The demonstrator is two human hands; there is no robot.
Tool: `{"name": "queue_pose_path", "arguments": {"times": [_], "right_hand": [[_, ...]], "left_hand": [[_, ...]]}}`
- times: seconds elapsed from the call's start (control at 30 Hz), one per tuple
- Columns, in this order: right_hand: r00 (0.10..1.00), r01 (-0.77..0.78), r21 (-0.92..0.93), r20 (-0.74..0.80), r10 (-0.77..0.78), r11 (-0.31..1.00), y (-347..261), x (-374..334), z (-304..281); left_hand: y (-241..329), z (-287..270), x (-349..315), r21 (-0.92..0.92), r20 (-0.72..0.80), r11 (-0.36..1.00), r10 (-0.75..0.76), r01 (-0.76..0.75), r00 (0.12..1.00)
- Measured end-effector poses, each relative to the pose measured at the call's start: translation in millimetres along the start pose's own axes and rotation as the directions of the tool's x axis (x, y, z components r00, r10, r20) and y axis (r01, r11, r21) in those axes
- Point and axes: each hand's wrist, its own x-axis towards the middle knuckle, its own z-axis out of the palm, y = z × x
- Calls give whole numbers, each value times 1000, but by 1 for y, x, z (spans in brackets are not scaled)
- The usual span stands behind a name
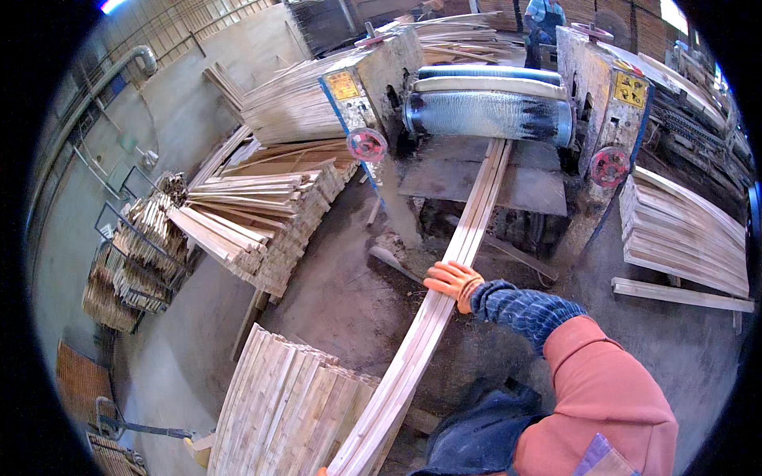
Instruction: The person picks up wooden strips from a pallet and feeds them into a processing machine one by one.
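Observation:
A bundle of long pale wooden strips [409,355] slants from the lower edge up to the metal rollers of a machine. Its far end passes beneath the wet-looking blue-grey roller [488,115]. My right hand [454,283], in an orange glove, lies across the bundle about midway, its fingers closed over the strips. Only a sliver of orange glove from my left hand [323,472] shows at the bottom edge, beside the near end of the bundle; its fingers are hidden. Left of the bundle, close to me, stands a stack of wooden strips [286,404].
Red handwheels [367,145] sit on the machine's side posts. More strip stacks rest at left [254,214] and right [683,234]. A single board [679,294] lies low at right. Beyond the machine, another person [544,24] stands near loose strips.

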Motion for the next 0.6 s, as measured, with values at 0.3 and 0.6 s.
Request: {"name": "queue_pose_path", "arguments": {"times": [0.3, 0.6], "right_hand": [[863, 504, 114, -113, -493, 856, -163, -46, 19], [606, 697, 372, 149, -781, 612, -151, -26, 7]], "left_hand": [[128, 39, -33, 52, -244, 992, 125, -116, 962], [99, 2, -81, -246, -285, 872, 351, -423, 892]]}}
